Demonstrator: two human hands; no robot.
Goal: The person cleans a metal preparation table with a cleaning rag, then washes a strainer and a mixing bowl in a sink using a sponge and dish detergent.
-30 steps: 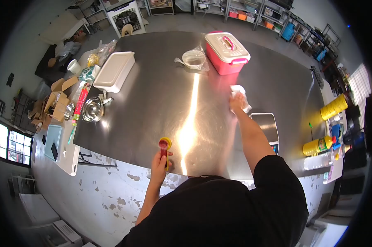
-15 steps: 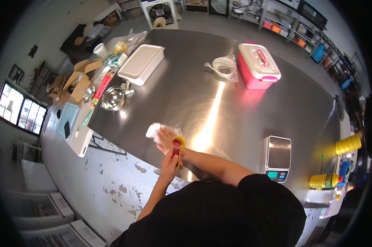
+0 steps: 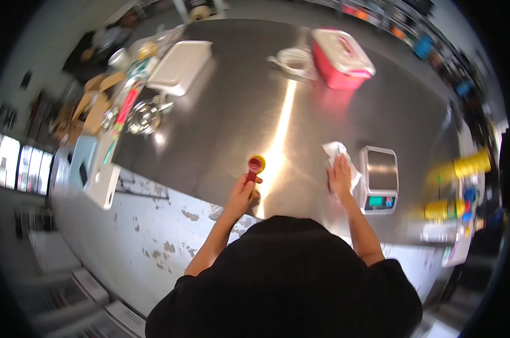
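One metal table (image 3: 221, 124) spans middle of frame, near edge slanting from left down to lower centre; glare-streaked top stretches up to far edge. Pale, patchy floor (image 3: 159, 231) lower left. Pink box (image 3: 336, 67) upper right. Scale (image 3: 381, 172) right of centre. Right hand (image 3: 339, 178) just beside it, open, fingers extended, flat on white cloth (image 3: 335, 149). Left hand (image 3: 241, 194), centre, fingers curled round red-and-yellow measuring spoons (image 3: 255, 164) by near edge.

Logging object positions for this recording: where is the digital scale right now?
In the head view, the digital scale is right of centre on the metal table, just right of the right hand and the white wipe.
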